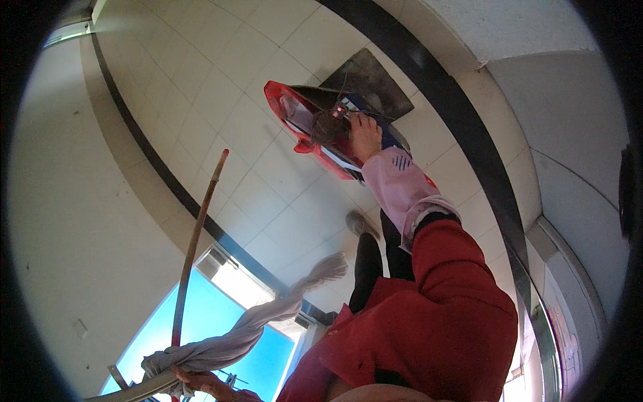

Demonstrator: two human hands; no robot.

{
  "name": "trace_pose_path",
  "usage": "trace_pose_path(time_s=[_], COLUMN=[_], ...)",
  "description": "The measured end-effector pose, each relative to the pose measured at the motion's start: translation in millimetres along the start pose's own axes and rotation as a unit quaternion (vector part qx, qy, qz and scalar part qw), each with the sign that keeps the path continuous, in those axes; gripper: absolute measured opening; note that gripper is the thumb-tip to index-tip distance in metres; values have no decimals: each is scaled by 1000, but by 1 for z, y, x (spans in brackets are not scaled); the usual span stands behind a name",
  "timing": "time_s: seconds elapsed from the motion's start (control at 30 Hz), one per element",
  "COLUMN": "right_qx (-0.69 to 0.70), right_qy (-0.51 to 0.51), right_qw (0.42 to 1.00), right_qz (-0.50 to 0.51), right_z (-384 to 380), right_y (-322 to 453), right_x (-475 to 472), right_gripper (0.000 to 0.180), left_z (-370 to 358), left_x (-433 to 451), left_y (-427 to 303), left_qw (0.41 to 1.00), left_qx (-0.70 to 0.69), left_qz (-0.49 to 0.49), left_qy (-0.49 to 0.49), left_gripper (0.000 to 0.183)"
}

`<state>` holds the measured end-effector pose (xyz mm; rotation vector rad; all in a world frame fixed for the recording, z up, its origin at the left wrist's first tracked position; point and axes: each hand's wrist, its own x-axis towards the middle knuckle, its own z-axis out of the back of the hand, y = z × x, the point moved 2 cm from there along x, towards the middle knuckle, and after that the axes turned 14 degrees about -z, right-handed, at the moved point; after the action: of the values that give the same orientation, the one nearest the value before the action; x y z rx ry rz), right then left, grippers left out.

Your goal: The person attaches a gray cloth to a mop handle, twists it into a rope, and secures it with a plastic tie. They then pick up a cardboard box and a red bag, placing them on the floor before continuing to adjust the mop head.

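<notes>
My right hand, in a pink sleeve cover, grips the top of a red bag with a dark, partly see-through opening. Just beyond my fingertips a small device shows a red light. Dark contents in the bag are too unclear to name. At the lower left, my left hand holds a twisted grey cloth, whose frayed end hangs out to the right. A long wooden pole rises from behind the cloth. Beside that hand is a pale curved bar; whether I hold it too, I cannot tell.
Beige floor tiles run along the passage between black skirting bands. A dark mat lies on the floor beyond the bag. My shoe shows below it. A white wall stands left, with a bright window near the cloth.
</notes>
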<state>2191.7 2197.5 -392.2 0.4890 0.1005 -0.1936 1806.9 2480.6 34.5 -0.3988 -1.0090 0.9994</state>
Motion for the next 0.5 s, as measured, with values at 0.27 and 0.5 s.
trace_pose_path(time_s=[0.27, 0.5], right_qx=[-118, -77], right_qy=[82, 153], right_qw=[972, 981], right_qz=[-186, -91], right_z=[-14, 17], right_y=[-38, -63], right_x=[-6, -5], right_gripper=[51, 38], left_z=[21, 7], left_x=[12, 3], left_y=[22, 3], left_qw=[999, 999], left_qx=[-20, -29], left_qz=[31, -30], left_qy=[7, 2], left_gripper=[69, 69])
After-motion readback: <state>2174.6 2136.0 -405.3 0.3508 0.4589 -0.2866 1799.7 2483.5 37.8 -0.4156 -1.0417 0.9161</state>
